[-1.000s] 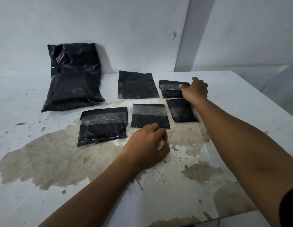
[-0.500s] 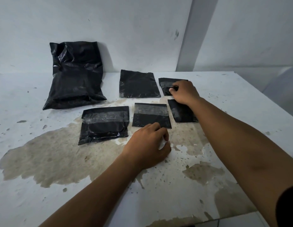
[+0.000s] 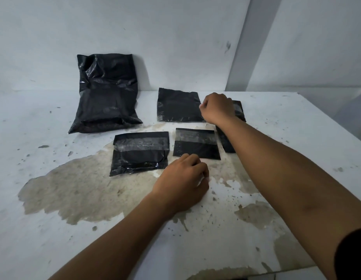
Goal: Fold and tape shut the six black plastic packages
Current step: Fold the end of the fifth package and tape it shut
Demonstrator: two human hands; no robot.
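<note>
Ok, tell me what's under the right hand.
Under the right hand lies a small black package; only its taped right part shows. Whether the fingers grip it is hidden.

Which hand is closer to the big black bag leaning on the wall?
Left. The left hand rests on the table in front of the big black bag and to its right. The right hand is farther right, past the flat black package.

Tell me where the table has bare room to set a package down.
Free: the near left of the table, this side of the big bag and left of the left hand; also the right side, beyond the right forearm. Crowded: the middle, where five small packages lie close together under the right hand.
</note>
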